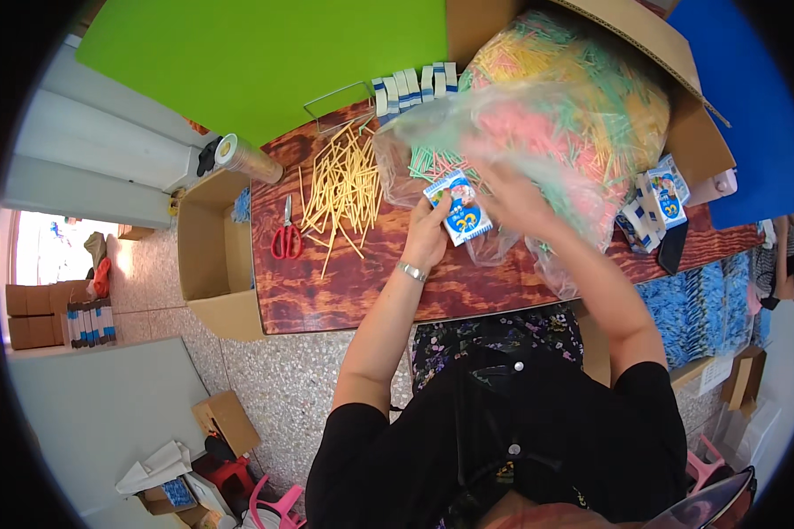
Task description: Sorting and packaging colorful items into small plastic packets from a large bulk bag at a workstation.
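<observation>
My left hand (427, 233) is closed around a small blue-and-white printed packet (460, 212), thumb on its front. Just right of the packet, my right hand (510, 196) is at the mouth of a large clear plastic bag (419, 132). Motion smears its fingers, and whether they hold anything does not show. Thin pink, green and yellow sticks (582, 115) fill the bag, and some green and pink ones (439, 164) lie near my hands. A loose pile of pale yellow sticks (340, 189) lies left of my left hand.
Red-handled scissors (286, 238) lie beside the yellow pile. White-and-blue small boxes (410, 86) line the far edge by a wire frame (331, 106). More packets (666, 198) and a dark phone-like object (672, 249) sit right. An open cardboard box (216, 238) stands past the table's left edge.
</observation>
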